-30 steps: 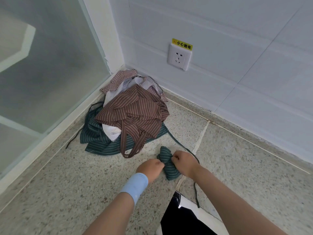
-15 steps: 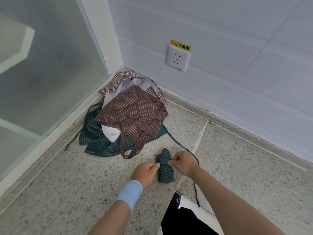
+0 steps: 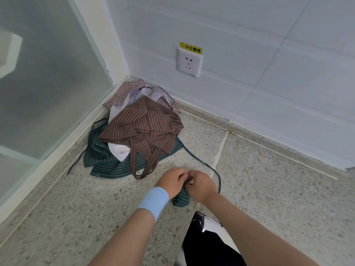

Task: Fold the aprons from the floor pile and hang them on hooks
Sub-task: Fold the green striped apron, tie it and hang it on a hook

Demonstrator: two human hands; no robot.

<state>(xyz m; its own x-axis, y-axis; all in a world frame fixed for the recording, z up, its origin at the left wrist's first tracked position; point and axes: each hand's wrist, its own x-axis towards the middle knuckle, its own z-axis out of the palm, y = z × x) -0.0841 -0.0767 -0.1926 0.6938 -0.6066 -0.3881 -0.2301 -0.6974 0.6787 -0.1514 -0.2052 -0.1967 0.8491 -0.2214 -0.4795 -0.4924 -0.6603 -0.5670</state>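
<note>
A small folded bundle of green striped apron (image 3: 181,198) lies on the floor under both hands. My left hand (image 3: 172,181), with a blue wristband, and my right hand (image 3: 200,186) meet over the bundle with curled fingers and grip its top. A dark green strap (image 3: 218,177) loops out to the right of my right hand. Behind lies the pile: a brown striped apron (image 3: 142,125) on top, a green striped apron (image 3: 103,160) beneath, white and checked cloth (image 3: 124,91) at the back.
The pile sits in a corner between a frosted glass panel (image 3: 48,83) on the left and a tiled wall with a socket (image 3: 189,62). Speckled floor (image 3: 278,189) stretches right. A black and white object (image 3: 207,237) lies near my right forearm.
Both hands have closed in over the green bundle, which now shows only below them. The camera has tilted slightly lower.
</note>
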